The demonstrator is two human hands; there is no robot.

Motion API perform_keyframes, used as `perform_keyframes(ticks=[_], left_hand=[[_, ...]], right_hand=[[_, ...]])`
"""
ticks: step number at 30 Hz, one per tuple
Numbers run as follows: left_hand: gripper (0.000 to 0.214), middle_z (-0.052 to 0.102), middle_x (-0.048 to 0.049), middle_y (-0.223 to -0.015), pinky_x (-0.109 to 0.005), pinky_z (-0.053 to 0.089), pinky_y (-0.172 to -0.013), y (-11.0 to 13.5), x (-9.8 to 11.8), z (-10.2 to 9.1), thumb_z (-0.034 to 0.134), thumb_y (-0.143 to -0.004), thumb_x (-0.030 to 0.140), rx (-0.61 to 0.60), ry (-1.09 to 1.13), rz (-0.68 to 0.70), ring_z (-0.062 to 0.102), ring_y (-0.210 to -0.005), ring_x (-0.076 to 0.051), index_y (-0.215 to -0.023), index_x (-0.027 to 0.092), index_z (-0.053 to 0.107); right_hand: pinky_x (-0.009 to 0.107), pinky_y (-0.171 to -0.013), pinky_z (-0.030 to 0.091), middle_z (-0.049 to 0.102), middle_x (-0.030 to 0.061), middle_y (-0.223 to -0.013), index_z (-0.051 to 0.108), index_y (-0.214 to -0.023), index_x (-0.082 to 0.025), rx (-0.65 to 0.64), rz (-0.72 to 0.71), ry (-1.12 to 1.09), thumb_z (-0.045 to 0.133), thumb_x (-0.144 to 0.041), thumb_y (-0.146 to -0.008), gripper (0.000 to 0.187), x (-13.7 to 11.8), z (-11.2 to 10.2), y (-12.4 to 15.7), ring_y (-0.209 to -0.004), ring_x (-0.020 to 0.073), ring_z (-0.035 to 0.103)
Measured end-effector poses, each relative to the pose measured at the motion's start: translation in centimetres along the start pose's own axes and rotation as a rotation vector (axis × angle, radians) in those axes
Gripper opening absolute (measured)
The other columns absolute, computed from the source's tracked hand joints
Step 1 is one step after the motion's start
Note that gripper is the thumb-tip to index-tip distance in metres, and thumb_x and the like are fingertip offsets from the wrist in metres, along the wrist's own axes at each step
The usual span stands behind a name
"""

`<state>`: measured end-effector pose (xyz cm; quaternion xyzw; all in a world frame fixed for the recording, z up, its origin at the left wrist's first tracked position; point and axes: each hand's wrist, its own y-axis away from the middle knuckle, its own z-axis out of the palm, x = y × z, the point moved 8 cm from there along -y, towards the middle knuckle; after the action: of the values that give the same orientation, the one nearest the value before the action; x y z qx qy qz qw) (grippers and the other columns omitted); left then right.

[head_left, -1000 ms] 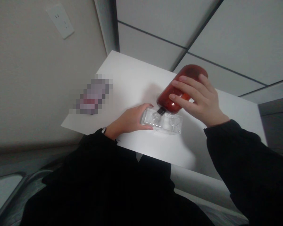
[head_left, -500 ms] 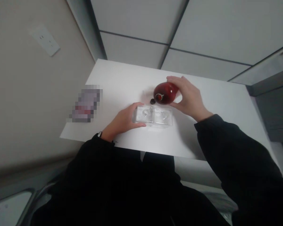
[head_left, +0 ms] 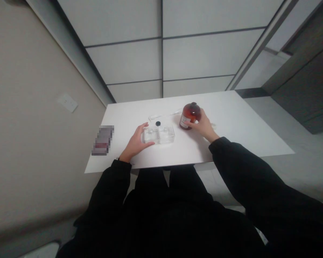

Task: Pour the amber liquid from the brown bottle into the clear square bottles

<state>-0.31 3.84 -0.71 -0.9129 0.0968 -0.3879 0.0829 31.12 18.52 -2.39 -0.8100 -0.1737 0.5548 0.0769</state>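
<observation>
Going left to right: there's a white wall outlet [head_left: 67,103] up on the beige wall, then a pixelated-out object [head_left: 102,140] lying on the white table [head_left: 226,122], so no clue what that one really is. Just right of it, the left hand [head_left: 136,142] is on the left end of a clear plastic tray [head_left: 158,135] with two compartments, fingers [head_left: 144,126] curled over the far side and thumb along the near edge, so it's basically gripping the thing. A small black cap [head_left: 158,123] sits right at the tray's far edge, and I can't quite tell if it's on the rim or just behind it. Behind the tray, a thin clear dropper [head_left: 161,116] lies on the table, pointing right toward an amber bottle [head_left: 189,117]. That bottle stands upright on the table just right of the tray, with a dark top and reddish-brown contents. The right hand [head_left: 202,125] is at its right side, fingers [head_left: 190,124] wrapped across the front, gripping it. Both arms are in black sleeves.
</observation>
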Motion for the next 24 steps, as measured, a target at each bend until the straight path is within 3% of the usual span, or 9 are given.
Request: perform_keyframes(ticks=[4, 7, 10, 15, 24], left_hand=[[0.089, 0.051, -0.0153, -0.160, -0.050, 0.043, -0.127, -1.0, 2.7, -0.7, 0.083, -0.085, 0.053, -0.028, -0.112, 0.077, 0.057, -0.146, -0.032, -0.157, 0.024, 0.040], [0.088, 0.058, -0.0137, -0.158, -0.051, 0.041, -0.127, -2.2, 4.5, -0.6, 0.085, -0.084, 0.053, -0.090, -0.220, 0.111, 0.055, -0.149, -0.034, -0.157, 0.025, 0.045], [0.089, 0.058, -0.0140, -0.160, -0.052, 0.041, -0.126, -3.5, 5.6, -0.1, 0.088, -0.081, 0.050, -0.157, -0.325, 0.118, 0.054, -0.149, -0.037, -0.156, 0.023, 0.049], [0.094, 0.069, -0.0130, -0.148, -0.049, 0.049, -0.115, -4.7, 6.7, 0.8, 0.086, -0.081, 0.047, -0.263, -0.456, 0.115, 0.065, -0.135, -0.038, -0.162, 0.021, 0.045], [0.093, 0.073, -0.0121, -0.140, -0.049, 0.051, -0.110, -5.0, 7.4, 0.9, 0.084, -0.082, 0.046, -0.305, -0.526, 0.110, 0.068, -0.129, -0.038, -0.162, 0.023, 0.044]], right_hand=[[0.061, -0.120, 0.048, 0.062, 0.0187, -0.149, 0.040, -0.155, -0.024, 0.010, -0.024, -0.012, 0.093, -0.047, -0.065, 0.107, 0.0, 0.8, 0.3, -0.137, 0.0370, 0.063], [0.065, -0.125, 0.041, 0.050, 0.0225, -0.161, 0.029, -0.161, -0.024, 0.065, -0.044, 0.014, 0.089, -0.050, -0.069, 0.113, -0.4, 0.3, 2.4, -0.150, 0.0392, 0.052], [0.066, -0.128, 0.035, 0.049, 0.0217, -0.161, 0.028, -0.160, -0.024, 0.149, -0.085, 0.050, 0.077, -0.050, -0.081, 0.097, -0.9, -1.2, 5.6, -0.153, 0.0371, 0.047], [0.064, -0.127, 0.036, 0.059, 0.0172, -0.148, 0.042, -0.150, -0.025, 0.292, -0.101, 0.079, 0.067, -0.042, -0.087, 0.070, -0.4, -4.2, 9.7, -0.144, 0.0334, 0.055], [0.067, -0.116, 0.045, 0.067, 0.0141, -0.134, 0.055, -0.131, -0.027, 0.404, 0.003, 0.076, 0.066, -0.041, -0.086, 0.047, 2.1, -5.2, 10.0, -0.130, 0.0328, 0.062]])
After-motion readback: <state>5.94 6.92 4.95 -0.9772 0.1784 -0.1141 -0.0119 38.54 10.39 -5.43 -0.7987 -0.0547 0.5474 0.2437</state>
